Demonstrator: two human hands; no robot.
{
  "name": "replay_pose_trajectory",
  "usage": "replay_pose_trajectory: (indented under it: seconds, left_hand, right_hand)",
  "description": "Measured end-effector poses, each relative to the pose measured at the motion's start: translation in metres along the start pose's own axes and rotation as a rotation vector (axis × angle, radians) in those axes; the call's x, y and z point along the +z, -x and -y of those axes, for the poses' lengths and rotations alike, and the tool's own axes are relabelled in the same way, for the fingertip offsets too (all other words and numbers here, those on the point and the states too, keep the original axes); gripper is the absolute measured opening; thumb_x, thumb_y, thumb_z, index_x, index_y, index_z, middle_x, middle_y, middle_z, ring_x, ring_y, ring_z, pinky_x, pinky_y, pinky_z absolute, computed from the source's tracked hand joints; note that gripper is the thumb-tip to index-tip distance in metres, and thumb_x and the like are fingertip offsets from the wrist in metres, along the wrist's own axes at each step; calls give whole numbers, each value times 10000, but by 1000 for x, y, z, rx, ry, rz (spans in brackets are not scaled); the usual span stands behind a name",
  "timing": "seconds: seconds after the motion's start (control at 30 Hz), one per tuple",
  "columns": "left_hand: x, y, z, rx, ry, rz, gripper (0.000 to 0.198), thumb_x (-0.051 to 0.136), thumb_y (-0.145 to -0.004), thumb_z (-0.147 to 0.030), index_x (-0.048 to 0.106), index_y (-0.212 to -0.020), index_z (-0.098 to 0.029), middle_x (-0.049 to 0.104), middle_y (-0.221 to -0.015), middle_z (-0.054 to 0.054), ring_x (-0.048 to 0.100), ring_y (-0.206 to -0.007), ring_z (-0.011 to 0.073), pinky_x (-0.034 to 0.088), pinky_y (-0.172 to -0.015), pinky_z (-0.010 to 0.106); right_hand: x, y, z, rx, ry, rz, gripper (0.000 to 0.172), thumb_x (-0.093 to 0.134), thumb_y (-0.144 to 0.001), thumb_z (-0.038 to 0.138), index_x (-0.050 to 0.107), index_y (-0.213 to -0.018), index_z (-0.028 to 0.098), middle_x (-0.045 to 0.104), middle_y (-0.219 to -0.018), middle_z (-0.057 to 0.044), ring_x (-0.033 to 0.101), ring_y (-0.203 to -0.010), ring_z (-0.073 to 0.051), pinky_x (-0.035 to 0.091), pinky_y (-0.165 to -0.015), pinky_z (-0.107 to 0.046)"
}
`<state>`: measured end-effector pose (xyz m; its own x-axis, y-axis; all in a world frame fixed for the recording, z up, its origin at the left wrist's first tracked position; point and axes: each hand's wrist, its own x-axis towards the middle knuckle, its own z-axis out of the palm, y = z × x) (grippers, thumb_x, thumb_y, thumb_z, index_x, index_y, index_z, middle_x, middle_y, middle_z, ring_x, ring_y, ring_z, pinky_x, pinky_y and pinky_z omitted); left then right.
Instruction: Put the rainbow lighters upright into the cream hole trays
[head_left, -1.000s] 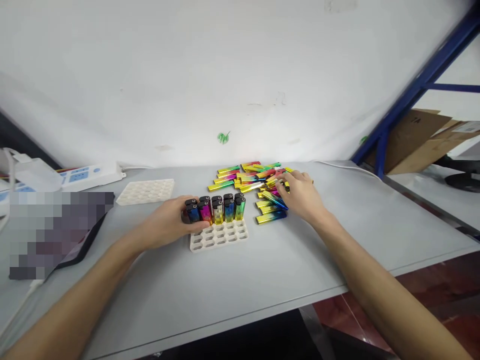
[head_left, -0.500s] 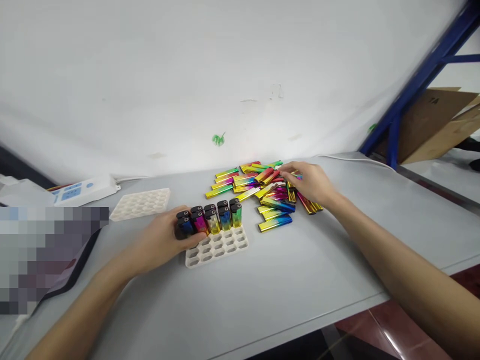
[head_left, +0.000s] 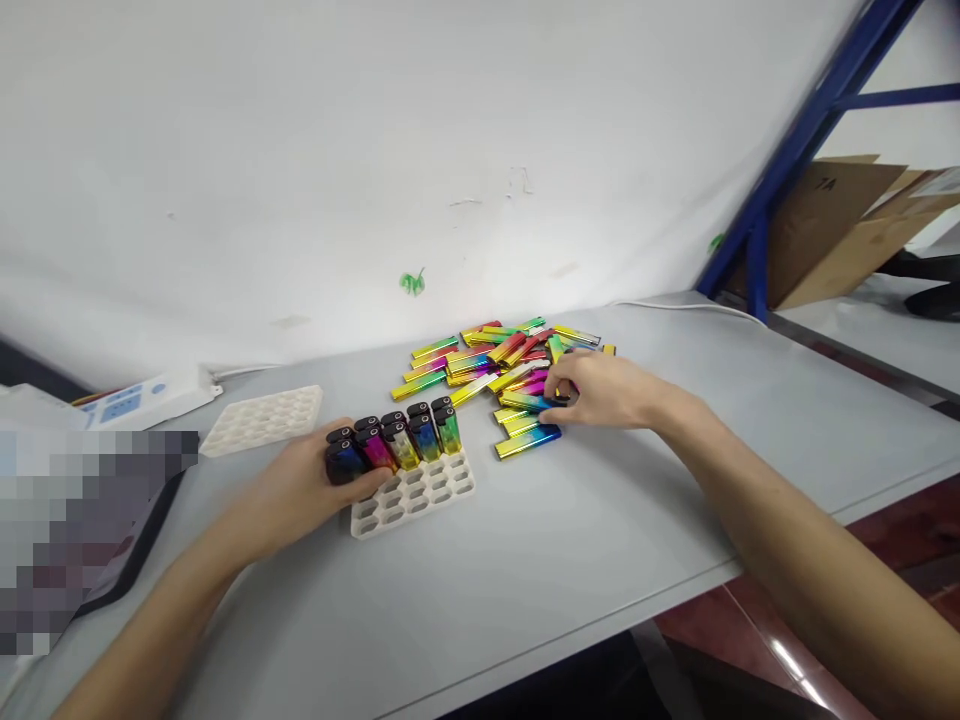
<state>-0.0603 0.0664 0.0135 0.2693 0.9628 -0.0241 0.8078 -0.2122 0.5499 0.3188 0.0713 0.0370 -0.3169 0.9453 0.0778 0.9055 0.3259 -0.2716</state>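
Observation:
My left hand [head_left: 307, 490] is closed around the left end of a group of lighters [head_left: 405, 440]. These stand upright in two rows, black tops up, in the rear holes of a white holed tray [head_left: 412, 508]; the thumb lies along the front. The tray's front holes hold nothing. To the right, my right hand [head_left: 604, 390] reaches into a pile of shiny metallic lighter sleeves [head_left: 472, 362], coloured yellow, red, green, pink and blue. Its thumb and forefinger close on the blue end of a yellow-blue sleeve [head_left: 525, 402]. The other fingers are partly hidden.
A second white holed tray [head_left: 262, 420] lies at the back left, near a white power strip [head_left: 142, 400]. A white cable [head_left: 690, 308] runs along the wall. Cardboard boxes [head_left: 840, 220] stand behind a blue metal frame [head_left: 780, 180] on the right.
My right hand has moved from the back of the pile to its front right, closer to me. My left hand stays at the lighters. The whole view has shifted slightly.

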Motion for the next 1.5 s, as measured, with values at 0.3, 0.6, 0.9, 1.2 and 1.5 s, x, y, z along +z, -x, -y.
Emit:
replay_pose_trajectory:
  seconds: [0.3, 0.6, 0.9, 1.2, 1.5]
  left_hand:
    - [-1, 0, -2, 1, -66, 73, 456, 673, -810, -679, 668, -975, -254, 753, -880, 7, 704, -787, 253, 520, -636, 327]
    - [-1, 2, -6, 8, -73, 78, 426, 675, -819, -640, 653, -995, -253, 749, -898, 17, 692, -805, 263, 506, -658, 337]
    - [2, 10, -23, 38, 9, 97, 461, 694, -766, -666, 686, -954, -245, 739, -840, 14, 672, -740, 238, 483, -602, 304]
    - [4, 11, -30, 58, -23, 75, 441, 657, -806, -648, 699, -983, -246, 726, -886, 30, 668, -764, 242, 485, -629, 315]
    - [16, 10, -33, 46, -29, 20, 405, 606, -859, -641, 670, -948, -251, 727, -939, 26, 691, -806, 249, 504, -705, 337]
  right_hand:
    - [-4, -3, -3, 45, -742, -364, 260, 695, -845, 429, 602, -946, 208, 676, -947, -53, 637, -867, -203, 508, -784, -353]
    - [10, -9, 19, 192, -1365, -422, 216, 515, -962, 459, 552, -993, 248, 355, -656, 76, 234, -433, -78, 185, -405, -235]
    - [43, -6, 43, 184, -1383, -35, 417, 511, -945, 597, 614, -891, 196, 409, -618, 61, 220, -441, -72, 180, -438, -247]
    - [42, -1, 43, 118, -1236, -39, 510, 407, -994, 637, 623, -889, 188, 298, -569, 77, 208, -469, -91, 200, -453, -258]
    - [40, 7, 53, -32, -1282, 24, 327, 599, -960, 563, 449, -1067, 293, 415, -621, 102, 356, -468, -102, 285, -446, -230]
